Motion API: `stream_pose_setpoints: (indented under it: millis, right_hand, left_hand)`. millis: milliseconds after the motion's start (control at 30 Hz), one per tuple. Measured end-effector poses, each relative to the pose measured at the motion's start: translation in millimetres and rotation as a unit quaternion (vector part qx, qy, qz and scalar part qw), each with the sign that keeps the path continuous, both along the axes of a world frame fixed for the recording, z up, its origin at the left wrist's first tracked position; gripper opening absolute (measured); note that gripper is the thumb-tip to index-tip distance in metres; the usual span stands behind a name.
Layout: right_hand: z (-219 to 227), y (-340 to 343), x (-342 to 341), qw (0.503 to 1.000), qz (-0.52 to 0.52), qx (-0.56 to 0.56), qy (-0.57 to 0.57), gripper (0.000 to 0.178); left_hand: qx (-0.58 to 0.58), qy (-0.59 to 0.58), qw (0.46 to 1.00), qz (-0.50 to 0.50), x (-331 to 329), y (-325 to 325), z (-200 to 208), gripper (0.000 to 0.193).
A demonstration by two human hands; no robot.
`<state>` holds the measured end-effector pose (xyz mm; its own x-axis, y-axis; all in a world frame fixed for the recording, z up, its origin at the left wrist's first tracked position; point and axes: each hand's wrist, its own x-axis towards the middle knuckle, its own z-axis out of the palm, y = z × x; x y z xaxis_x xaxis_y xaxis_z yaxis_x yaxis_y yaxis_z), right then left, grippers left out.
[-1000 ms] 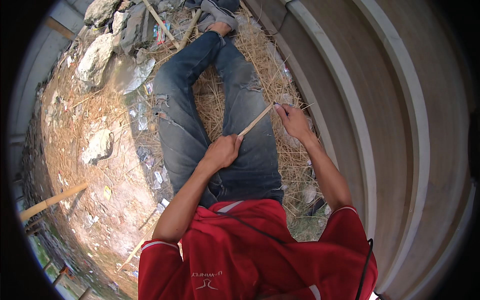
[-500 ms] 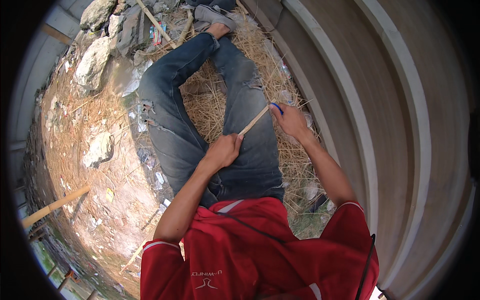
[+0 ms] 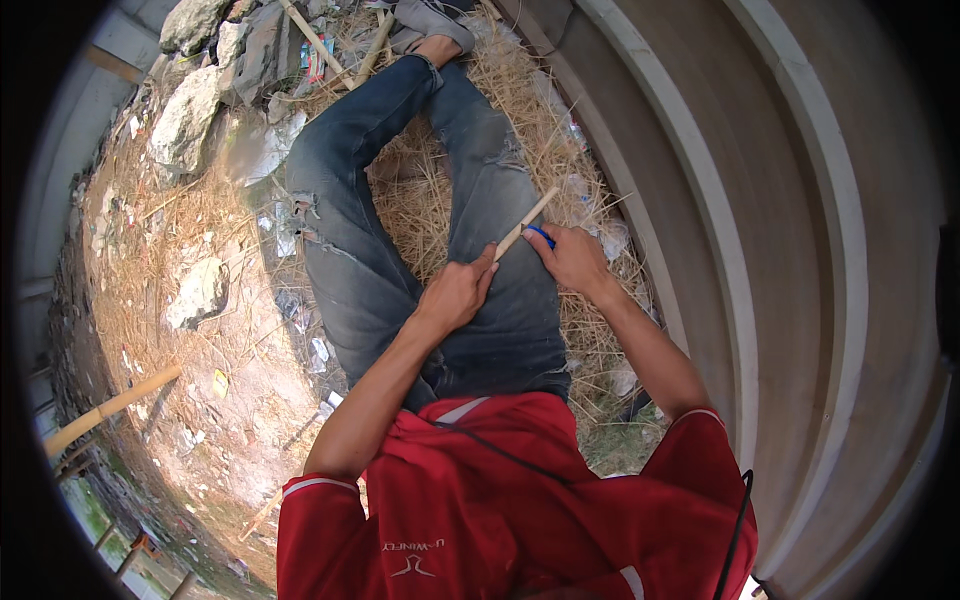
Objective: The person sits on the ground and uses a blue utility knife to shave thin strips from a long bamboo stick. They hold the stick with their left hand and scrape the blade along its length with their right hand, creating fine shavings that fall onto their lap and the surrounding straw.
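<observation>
A pale, thin wooden stick point(image 3: 540, 207) lies slantwise above my right thigh, its far end up and to the right. My left hand point(image 3: 455, 296) is closed around its near end, with thumb and fingers pressed on the wood. Held in my closed right hand point(image 3: 578, 261) is a small blue tool point(image 3: 542, 237); most of it hides under the fingers, so its exact kind does not show. The tool meets the stick partway along its length, just beyond my left fingertips. Worn jeans point(image 3: 345, 270) cover my outstretched legs beneath both hands.
Dry straw point(image 3: 410, 200) covers the ground between and beside my legs. A corrugated wall point(image 3: 690, 200) rises close on the right. Rocks point(image 3: 187, 118) and scattered litter lie to the left, with wooden poles point(image 3: 315, 40) near my feet and another pole point(image 3: 115, 408) at far left.
My right hand with the blue tool has moved from the stick's far end down toward my left hand, baring the tip. My left hand has shifted slightly up and right with the stick.
</observation>
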<state>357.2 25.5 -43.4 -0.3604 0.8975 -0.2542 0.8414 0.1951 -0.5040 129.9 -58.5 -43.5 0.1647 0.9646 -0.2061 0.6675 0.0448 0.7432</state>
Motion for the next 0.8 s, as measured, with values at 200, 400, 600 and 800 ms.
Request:
stream_pose_setpoints:
  millis: [200, 400, 600, 800]
  right_hand:
    - [-1.6, 16.8, -12.4, 0.995, -0.088, 0.023, -0.028, 0.061]
    - [-28.9, 43.0, 42.4, 0.979, -0.199, 0.032, 0.029, 0.061]
    - [6.9, -9.9, -11.6, 0.998, -0.052, -0.030, -0.012, 0.063]
    - [-37.2, 56.6, 72.4, 0.981, -0.191, 0.024, 0.017, 0.063]
  left_hand:
    - [-0.035, 0.004, 0.999, 0.026, 2.7, 10.8, 2.8, 0.037]
    - [-0.019, -0.029, 0.999, 0.021, -9.1, -12.3, -2.0, 0.038]
    - [-0.011, -0.012, 1.000, 0.022, -5.7, -10.1, 2.1, 0.038]
    - [-0.023, -0.055, 0.998, -0.008, -20.8, -36.1, -1.4, 0.039]
